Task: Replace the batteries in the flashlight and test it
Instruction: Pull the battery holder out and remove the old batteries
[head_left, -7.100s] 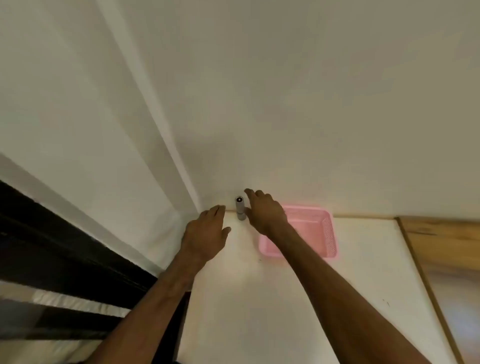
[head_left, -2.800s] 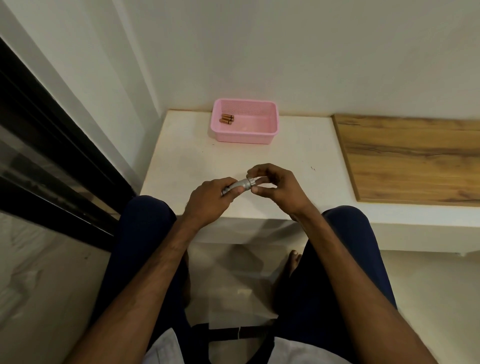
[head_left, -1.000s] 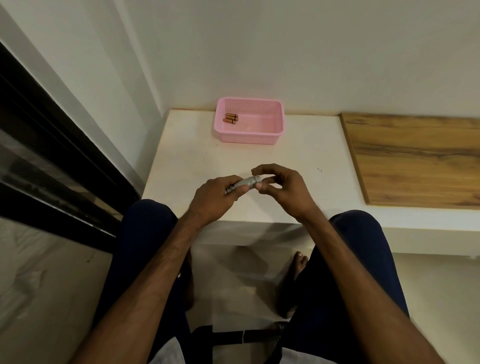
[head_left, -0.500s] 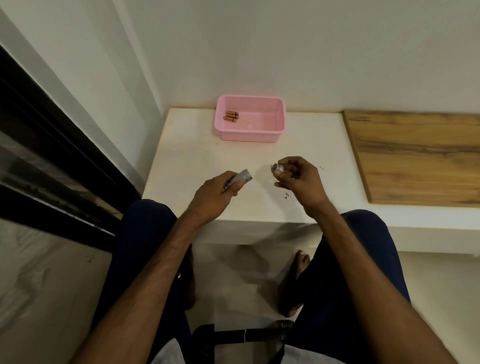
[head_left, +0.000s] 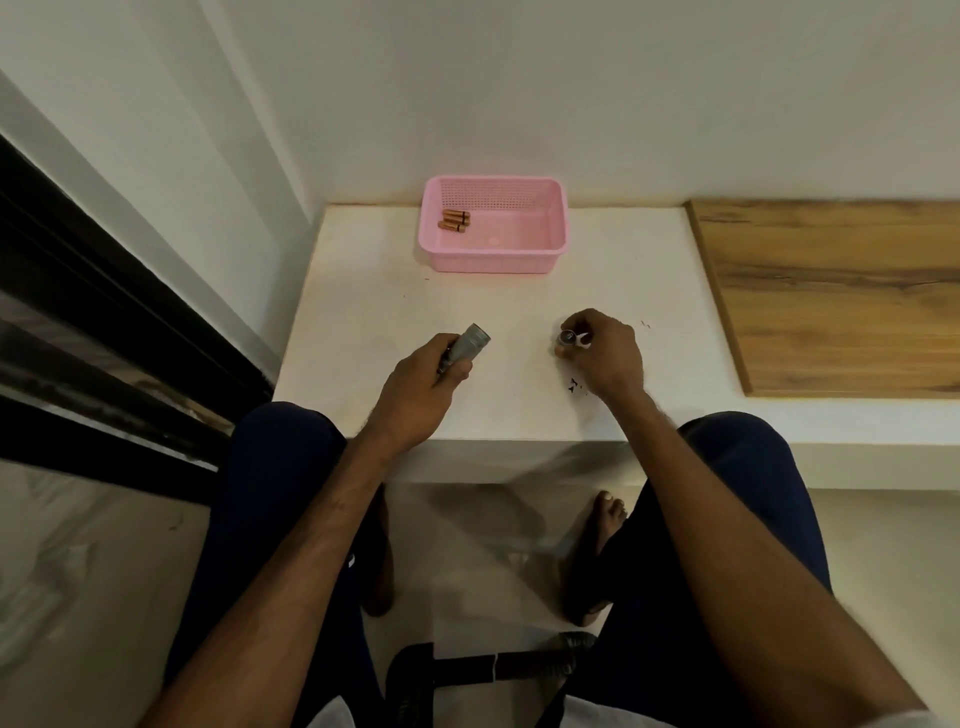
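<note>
Since half a second ago the two hands have drawn further apart, and the right hand (head_left: 602, 353) has dropped lower toward the tabletop (head_left: 519, 301) with the small cap (head_left: 569, 338) it took off the flashlight (head_left: 466, 347). The tabletop is a white, matte slab set into a corner of plain white walls; a wooden board (head_left: 831, 296) covers its right part, and a dark window frame (head_left: 104, 332) runs along the left. At the back, near the wall, sits a pink basket (head_left: 558, 218) with a few copper-coloured batteries (head_left: 454, 220) lying in its left rear corner. Small dark specks mark the surface near the right hand. The left hand (head_left: 421, 395) has its fingers wrapped shut around the lower part of the grey flashlight body, held just above the near-left part of the tabletop. Its long axis runs diagonally, the exposed end pointing away from the person and to the right, tilted upward. The right hand's fingers pinch the cap, its round face turned up toward the camera, well apart from the flashlight body. Below the slab, dark trousers and bare feet rest on a pale floor (head_left: 78, 571).
</note>
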